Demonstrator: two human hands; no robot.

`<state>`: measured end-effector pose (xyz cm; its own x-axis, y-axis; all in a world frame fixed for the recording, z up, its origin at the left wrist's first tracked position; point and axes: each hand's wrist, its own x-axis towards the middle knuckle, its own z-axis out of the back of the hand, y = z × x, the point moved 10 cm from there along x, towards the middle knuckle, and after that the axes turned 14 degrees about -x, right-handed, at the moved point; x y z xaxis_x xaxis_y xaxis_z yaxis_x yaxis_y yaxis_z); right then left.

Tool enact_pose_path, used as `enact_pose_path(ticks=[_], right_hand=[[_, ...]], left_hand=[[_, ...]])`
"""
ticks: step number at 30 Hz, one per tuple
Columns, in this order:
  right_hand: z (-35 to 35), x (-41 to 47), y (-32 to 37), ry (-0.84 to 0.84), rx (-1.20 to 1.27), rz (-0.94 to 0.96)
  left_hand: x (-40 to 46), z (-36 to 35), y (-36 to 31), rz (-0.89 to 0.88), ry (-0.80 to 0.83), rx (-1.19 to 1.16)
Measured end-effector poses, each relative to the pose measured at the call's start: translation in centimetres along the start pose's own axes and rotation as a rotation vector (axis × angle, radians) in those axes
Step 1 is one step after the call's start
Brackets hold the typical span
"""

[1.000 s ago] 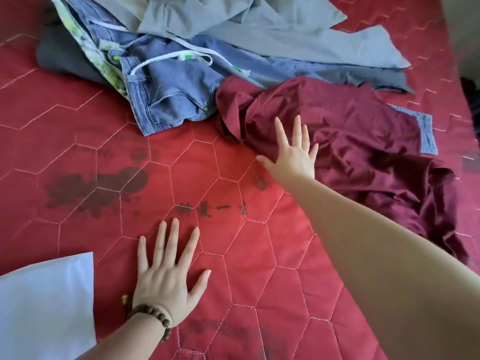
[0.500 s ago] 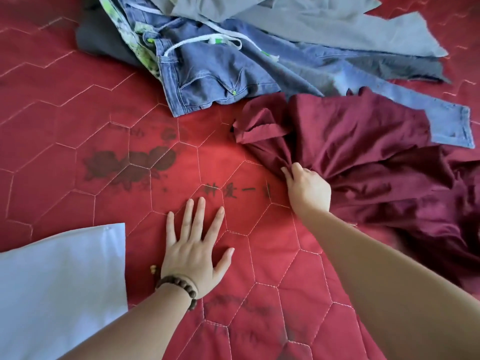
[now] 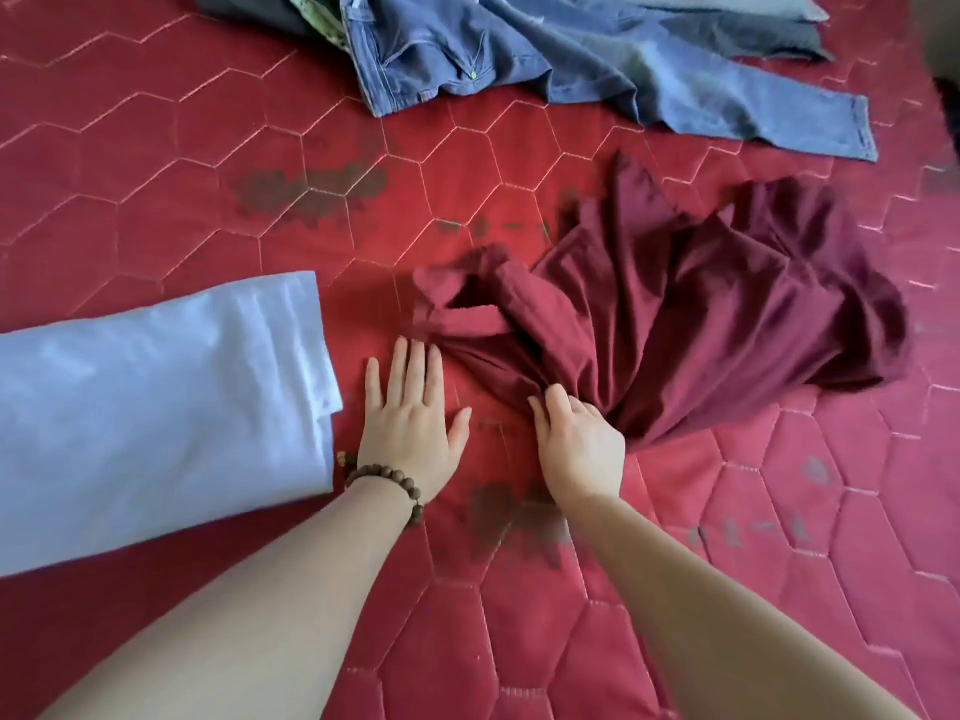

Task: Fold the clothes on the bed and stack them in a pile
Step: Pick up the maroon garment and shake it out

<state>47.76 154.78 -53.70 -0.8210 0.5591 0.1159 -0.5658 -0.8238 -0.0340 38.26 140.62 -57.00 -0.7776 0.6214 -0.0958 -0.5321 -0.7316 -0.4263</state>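
Maroon garment [image 3: 691, 324]: our right hand [image 3: 579, 444] is pinching its bunched edge, left hand [image 3: 410, 418] lying spread; dragging risks worse tangling.

What I can't make out from the head camera

My right hand [image 3: 576, 441] has its fingertips buried in the maroon garment [image 3: 701, 309], so I can't see how much cloth they hold. The garment's far right edge is smeared by motion blur and its shape is unreadable in the bunching. The jeans [image 3: 519, 59] run off the far edge, waistband out of view, with a grey garment [image 3: 753, 36] and a green-patterned scrap [image 3: 327, 23] likewise cut off there. The folded pale blue cloth [image 3: 156, 407] leaves the left edge. The dark printed marks [image 3: 311, 187] on the red quilted bed cover [image 3: 156, 148] are too blurred to read.
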Motion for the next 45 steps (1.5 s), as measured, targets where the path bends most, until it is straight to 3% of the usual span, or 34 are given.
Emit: enact_pose_path(ticks=[5, 13, 15, 19, 21, 26, 30, 36, 45], right_hand=[[1.2, -8.7, 0.8, 0.106, 0.025, -0.001], [0.6, -22.1, 2.6, 0.528, 0.064, -0.004], [2.5, -23.2, 2.9, 0.501, 0.111, 0.019], [8.6, -21.2, 1.0, 0.168, 0.126, -0.05], [9.3, -18.9, -1.1, 0.122, 0.091, -0.103], [3.9, -13.8, -8.6, 0.381, -0.09, -0.205], [-2.1, -15.2, -10.8, 0.651, -0.103, -0.232], [-2.1, -20.4, -8.0, 0.492, -0.069, -0.195], [0.0, -29.4, -2.1, 0.574, 0.074, -0.21]], left_hand=[[-12.0, -1.2, -0.4, -0.019, 0.058, -0.05], [-23.4, -1.9, -0.3, 0.062, 0.317, -0.121], [-24.6, -0.4, -1.2, 0.036, 0.305, -0.189], [-24.7, 4.0, -4.7, -0.115, 0.114, -0.266], [-23.5, 5.0, -5.8, -0.157, 0.045, -0.252], [-17.5, 3.0, -6.4, -0.207, 0.045, -0.158], [-15.8, -2.1, -4.6, -0.119, 0.21, -0.066], [-20.5, -3.1, -3.6, -0.08, 0.172, -0.099], [-25.7, -0.1, -0.5, -0.053, 0.224, -0.126]])
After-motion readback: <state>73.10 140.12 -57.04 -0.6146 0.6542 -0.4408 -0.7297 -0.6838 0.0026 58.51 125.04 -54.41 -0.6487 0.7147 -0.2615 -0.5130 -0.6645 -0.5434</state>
